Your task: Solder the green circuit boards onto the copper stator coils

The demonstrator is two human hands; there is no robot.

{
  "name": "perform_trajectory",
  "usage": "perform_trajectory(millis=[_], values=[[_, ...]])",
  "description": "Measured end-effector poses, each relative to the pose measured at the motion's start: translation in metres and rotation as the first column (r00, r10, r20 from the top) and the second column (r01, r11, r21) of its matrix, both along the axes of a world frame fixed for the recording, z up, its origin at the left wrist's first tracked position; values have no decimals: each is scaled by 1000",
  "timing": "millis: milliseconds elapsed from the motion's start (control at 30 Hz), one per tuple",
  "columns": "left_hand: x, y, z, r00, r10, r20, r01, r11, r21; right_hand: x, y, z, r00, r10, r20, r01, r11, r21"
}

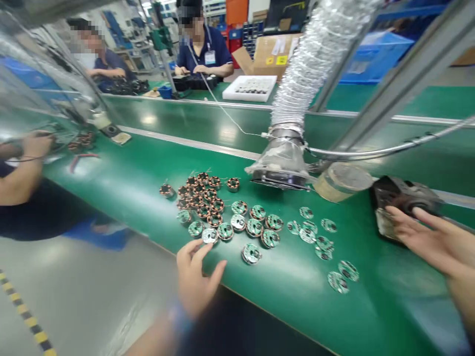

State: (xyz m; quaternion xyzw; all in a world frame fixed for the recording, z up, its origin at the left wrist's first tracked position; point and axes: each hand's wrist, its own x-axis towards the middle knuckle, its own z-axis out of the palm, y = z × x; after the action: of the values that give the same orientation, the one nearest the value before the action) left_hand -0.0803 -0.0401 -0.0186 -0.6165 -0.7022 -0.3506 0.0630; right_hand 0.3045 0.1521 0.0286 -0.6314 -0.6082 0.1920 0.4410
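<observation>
My left hand (196, 277) reaches in from the bottom edge with thumb and fingers apart. Its fingertips are at a copper stator topped with a round circuit board (210, 236); whether they touch it I cannot tell. Several more board-topped stators (254, 227) stand to its right. Behind them is a cluster of bare copper-wound stators (199, 189) with thin wire ends sticking up. Loose round green circuit boards (324, 244) lie flat between my hands. At the right, my right hand (441, 242) is open beside a dark stand-like device (404, 198), its fingers overlapping the front.
A fume hood (282, 165) on a silvery flexible duct (297, 74) hangs low over the green bench (289, 301). Beside it stands a round translucent tub (343, 180). A co-worker's arm (22, 173) is at the left; two people sit across, near a white tray (249, 88).
</observation>
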Motion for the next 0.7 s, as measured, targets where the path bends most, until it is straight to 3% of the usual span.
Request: perform_trajectory(millis=[100, 133, 167, 200, 233, 300, 367, 467, 567, 633, 700], values=[[-21, 1, 7, 999, 31, 30, -25, 986, -162, -27, -20, 4, 981, 163, -109, -176, 976, -127], [-25, 2, 9, 999, 1, 52, 10, 976, -217, -40, -32, 5, 948, 259, -187, -293, 938, -186], [-27, 4, 11, 997, -25, 71, 43, 966, -256, -56, -43, 5, 888, 419, -191, -456, 857, -241], [-29, 7, 14, 996, -37, 76, 57, 958, -280, -73, -54, 4, 829, 553, -85, -556, 796, -239], [-30, 10, 16, 998, -32, 63, 49, 955, -292, -91, -63, 2, 782, 614, 109, -582, 781, -227], [-38, 17, 22, 1000, 4, -11, -7, 955, -296, -125, -73, -5, 622, 599, 503, -601, 778, -184], [-55, 24, 29, 995, 44, -88, -68, 951, -301, -151, -72, -15, 487, 541, 686, -627, 763, -156], [-92, 34, 39, 991, 58, -119, -95, 938, -333, -173, -59, -29, 421, 546, 724, -618, 757, -211], [-117, 41, 44, 994, -102, -34, 79, 910, -407, -184, -44, -33, 396, 625, 673, -615, 724, -311], [-116, 44, 41, 980, -195, 46, 197, 886, -420, -188, -36, -30, 370, 673, 640, -627, 689, -363], [-101, 44, 37, 978, -184, 100, 209, 892, -401, -192, -30, -24, 345, 710, 614, -621, 663, -419]])
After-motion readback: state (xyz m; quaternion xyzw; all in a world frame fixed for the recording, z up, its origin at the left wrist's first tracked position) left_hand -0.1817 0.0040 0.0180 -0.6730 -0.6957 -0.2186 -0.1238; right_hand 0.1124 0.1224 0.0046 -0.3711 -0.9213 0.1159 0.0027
